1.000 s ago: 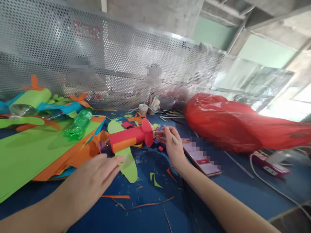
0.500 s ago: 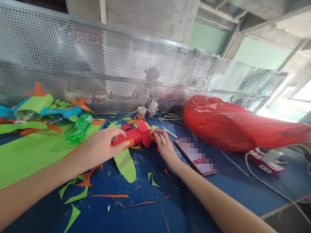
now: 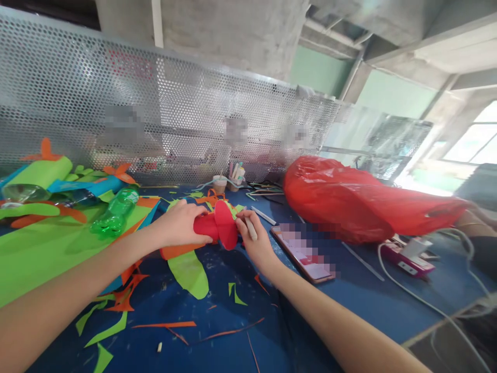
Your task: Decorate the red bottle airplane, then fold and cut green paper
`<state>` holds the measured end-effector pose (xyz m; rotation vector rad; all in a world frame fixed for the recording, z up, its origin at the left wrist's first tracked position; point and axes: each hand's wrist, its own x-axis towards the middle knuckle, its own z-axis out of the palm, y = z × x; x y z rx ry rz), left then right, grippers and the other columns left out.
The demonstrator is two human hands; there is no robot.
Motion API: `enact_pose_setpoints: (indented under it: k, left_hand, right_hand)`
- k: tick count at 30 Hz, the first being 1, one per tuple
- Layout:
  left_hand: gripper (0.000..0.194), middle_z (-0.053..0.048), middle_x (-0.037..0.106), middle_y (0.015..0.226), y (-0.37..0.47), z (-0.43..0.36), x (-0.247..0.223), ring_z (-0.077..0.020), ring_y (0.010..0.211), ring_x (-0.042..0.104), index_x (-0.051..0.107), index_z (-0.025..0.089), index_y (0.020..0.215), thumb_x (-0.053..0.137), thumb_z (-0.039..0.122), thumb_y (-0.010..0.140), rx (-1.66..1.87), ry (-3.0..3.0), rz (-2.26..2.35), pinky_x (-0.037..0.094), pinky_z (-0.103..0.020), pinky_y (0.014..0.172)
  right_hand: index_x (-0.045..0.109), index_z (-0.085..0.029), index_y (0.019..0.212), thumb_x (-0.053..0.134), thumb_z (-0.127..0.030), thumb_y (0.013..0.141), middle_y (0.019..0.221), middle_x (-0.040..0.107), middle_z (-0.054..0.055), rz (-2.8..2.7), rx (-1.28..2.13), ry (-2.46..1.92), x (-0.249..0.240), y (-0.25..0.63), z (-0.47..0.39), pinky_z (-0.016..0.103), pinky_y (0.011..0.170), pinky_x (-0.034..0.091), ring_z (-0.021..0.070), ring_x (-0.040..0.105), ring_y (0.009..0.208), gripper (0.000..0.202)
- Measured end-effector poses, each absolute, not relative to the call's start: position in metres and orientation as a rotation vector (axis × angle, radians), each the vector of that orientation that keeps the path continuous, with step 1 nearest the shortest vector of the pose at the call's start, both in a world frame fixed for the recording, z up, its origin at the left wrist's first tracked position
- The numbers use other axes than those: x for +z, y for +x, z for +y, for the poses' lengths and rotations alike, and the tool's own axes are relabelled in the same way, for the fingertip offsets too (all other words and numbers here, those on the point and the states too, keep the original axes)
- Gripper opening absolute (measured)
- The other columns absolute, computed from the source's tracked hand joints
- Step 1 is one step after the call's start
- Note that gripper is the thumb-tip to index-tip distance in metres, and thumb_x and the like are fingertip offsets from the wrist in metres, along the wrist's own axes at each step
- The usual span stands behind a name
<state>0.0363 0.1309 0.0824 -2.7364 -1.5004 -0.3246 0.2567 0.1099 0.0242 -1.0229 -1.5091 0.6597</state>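
Note:
My left hand (image 3: 180, 224) is wrapped round a red paper-covered tube (image 3: 205, 226) with a red propeller shape (image 3: 225, 226) at its right end. A light green rounded paper piece (image 3: 189, 274) sticks out below the tube, beside an orange strip. My right hand (image 3: 254, 235) holds a pale stick-like tool (image 3: 251, 228) in closed fingers, close to the propeller's right edge. Whether those fingertips touch the propeller is unclear.
Finished-looking paper-and-bottle models (image 3: 39, 176), a green bottle (image 3: 116, 211) and green sheets lie left. A phone (image 3: 303, 254), red bag (image 3: 337, 199) and power strip (image 3: 407, 262) are right. Paper scraps (image 3: 112, 329) lie in front; cups (image 3: 219, 184) stand behind.
The red tube has turned, so its propeller faces me more and the orange strip shows lower. My left hand is wrapped further round it. The whole view has shifted slightly right.

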Motion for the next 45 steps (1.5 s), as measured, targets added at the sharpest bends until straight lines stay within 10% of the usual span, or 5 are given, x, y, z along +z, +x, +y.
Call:
enact_pose_setpoints:
  k: [25,45]
  left_hand:
    - [0.082,-0.015,0.058,0.148,0.027,0.154,0.089,-0.0343,0.134,0.052,0.047,0.017,0.150,0.045,0.066,0.084,0.027,-2.957,-1.596,0.039,-0.041,0.109]
    - [0.078,-0.014,0.074,0.119,0.032,0.152,0.087,-0.0344,0.107,0.066,0.067,0.020,0.125,0.056,0.080,0.075,-0.108,-3.040,-1.434,0.048,-0.036,0.087]
  right_hand:
    - [0.057,-0.024,0.090,0.059,-0.042,0.082,0.085,0.066,0.002,-1.676,0.658,-1.044,0.019,0.267,0.121,0.033,0.074,0.050,0.0192,0.061,0.077,0.020]
    - [0.059,-0.026,0.090,0.072,-0.045,0.078,0.085,0.070,-0.001,-1.513,1.097,-0.925,0.020,0.261,0.113,0.034,0.080,0.058,0.0175,0.067,0.080,0.026]
